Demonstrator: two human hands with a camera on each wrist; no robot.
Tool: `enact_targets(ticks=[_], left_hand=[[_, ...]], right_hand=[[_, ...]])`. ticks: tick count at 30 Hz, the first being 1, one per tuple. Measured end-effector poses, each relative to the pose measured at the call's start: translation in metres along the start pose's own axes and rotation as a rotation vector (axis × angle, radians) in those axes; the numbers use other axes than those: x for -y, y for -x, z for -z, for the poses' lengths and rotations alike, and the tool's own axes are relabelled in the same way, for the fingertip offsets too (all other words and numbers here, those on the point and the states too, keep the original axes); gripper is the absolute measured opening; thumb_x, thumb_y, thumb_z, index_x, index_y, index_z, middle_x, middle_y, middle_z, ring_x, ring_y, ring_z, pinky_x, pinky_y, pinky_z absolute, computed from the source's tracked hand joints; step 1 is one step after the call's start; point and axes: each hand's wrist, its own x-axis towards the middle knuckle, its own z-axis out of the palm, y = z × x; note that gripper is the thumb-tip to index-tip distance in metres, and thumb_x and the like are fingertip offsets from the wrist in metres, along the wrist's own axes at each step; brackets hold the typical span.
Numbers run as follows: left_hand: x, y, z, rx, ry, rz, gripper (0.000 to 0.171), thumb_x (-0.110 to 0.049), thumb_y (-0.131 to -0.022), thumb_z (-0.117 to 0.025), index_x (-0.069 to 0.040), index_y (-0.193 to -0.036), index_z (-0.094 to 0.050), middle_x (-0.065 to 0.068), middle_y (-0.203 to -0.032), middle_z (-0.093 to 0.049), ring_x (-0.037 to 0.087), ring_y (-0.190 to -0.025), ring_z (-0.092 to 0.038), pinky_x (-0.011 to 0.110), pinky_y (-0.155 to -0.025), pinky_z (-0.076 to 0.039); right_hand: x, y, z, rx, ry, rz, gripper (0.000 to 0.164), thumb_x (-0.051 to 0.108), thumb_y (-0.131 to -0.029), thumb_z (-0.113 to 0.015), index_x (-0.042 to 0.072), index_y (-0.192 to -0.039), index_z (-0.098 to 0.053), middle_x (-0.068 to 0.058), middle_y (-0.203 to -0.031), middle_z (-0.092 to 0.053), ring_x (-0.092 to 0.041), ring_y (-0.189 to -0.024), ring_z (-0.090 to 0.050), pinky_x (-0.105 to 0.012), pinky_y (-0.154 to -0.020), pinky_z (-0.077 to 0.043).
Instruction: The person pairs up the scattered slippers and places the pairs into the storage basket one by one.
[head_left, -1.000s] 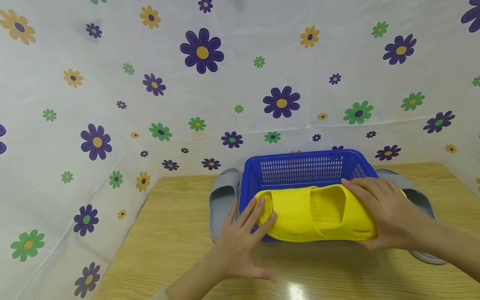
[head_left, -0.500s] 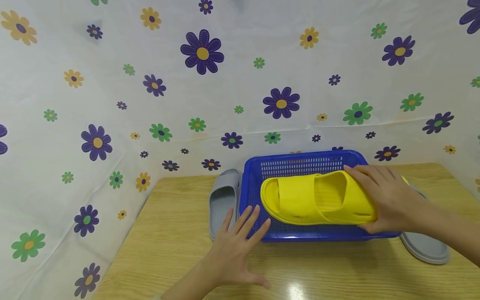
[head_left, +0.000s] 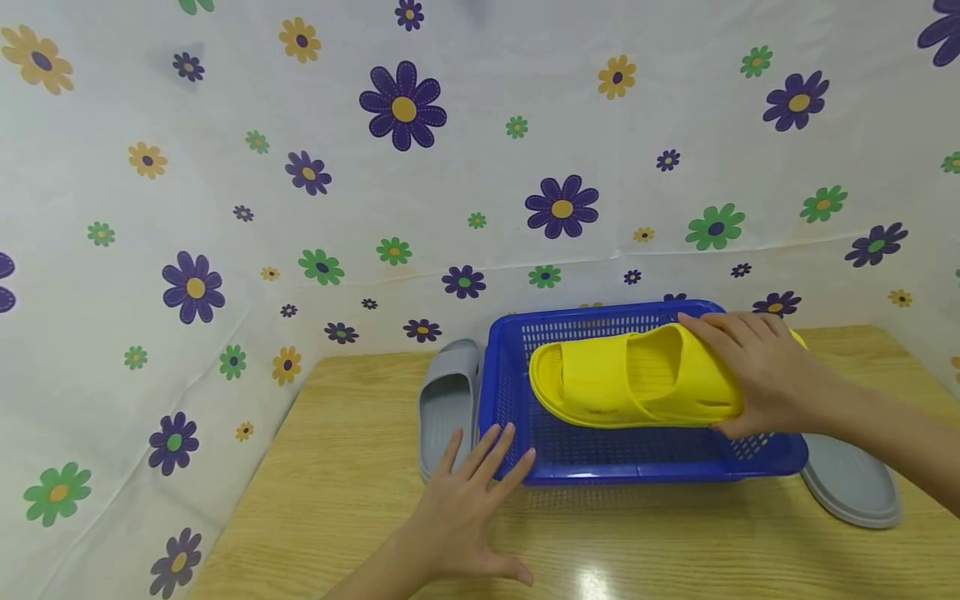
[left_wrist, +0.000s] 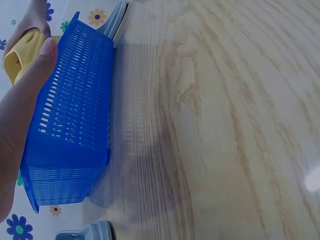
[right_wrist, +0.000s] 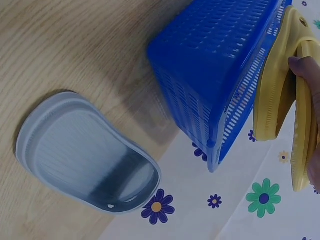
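Nearest, the left hand spreads its fingers apart at the basket's front left corner; whether they touch it I cannot tell. Wood shows on the table before the basket's front rim and out to the slanting left edge. Above the basket's opening, the right hand clamps the yellow slippers, their toe end inside the left rim. One gray slipper lies just beside the left wall; another gray slipper is on the right. Flowered cloth stands behind.

The right wrist view shows a gap between basket and right-hand gray slipper, largely hidden from the head camera, plus two yellow ends standing apart.
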Motion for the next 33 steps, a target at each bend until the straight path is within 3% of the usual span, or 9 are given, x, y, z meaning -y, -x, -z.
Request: enact_targets(ticks=[6,16,24,33], left_hand=[[-0.001,0.003,-0.004,0.047,-0.017,0.004,0.123,-0.092,-0.056,-0.045,-0.020,-0.152,-0.019,0.017,-0.154,-0.023,0.033,-0.139,-0.030,0.062,-0.105,-0.029],[-0.001,0.005,-0.006,0.023,0.011,-0.011,0.122,-0.090,-0.057,-0.048,-0.018,-0.151,-0.023,0.016,-0.154,-0.025,0.034,-0.138,-0.031,0.061,-0.104,-0.031],[0.000,0.006,-0.006,0.058,0.048,-0.007,0.119,-0.088,-0.061,-0.048,-0.018,-0.152,-0.019,0.013,-0.156,-0.021,0.036,-0.141,-0.024,0.057,-0.105,-0.032],[0.000,0.005,-0.005,0.102,0.059,0.000,0.121,-0.086,-0.060,-0.054,-0.018,-0.152,-0.018,0.014,-0.156,-0.019,0.038,-0.140,-0.024,0.057,-0.106,-0.032]], right_hand=[[-0.005,-0.007,-0.006,0.018,0.016,0.010,0.117,0.044,-0.039,-0.085,0.001,-0.137,-0.038,-0.020,-0.115,-0.054,-0.040,-0.097,-0.051,-0.057,-0.078,-0.042],[-0.008,-0.018,-0.014,0.121,0.026,-0.007,0.113,0.042,-0.042,-0.085,0.003,-0.137,-0.038,-0.018,-0.115,-0.055,-0.036,-0.101,-0.051,-0.055,-0.082,-0.042],[-0.012,-0.029,-0.025,0.171,0.038,0.007,0.113,0.043,-0.042,-0.085,0.003,-0.136,-0.036,-0.020,-0.115,-0.055,-0.039,-0.100,-0.052,-0.054,-0.079,-0.041],[-0.013,-0.036,-0.033,0.302,0.025,-0.053,0.110,0.041,-0.048,-0.084,0.005,-0.138,-0.034,-0.020,-0.120,-0.054,-0.040,-0.106,-0.051,-0.056,-0.085,-0.042]])
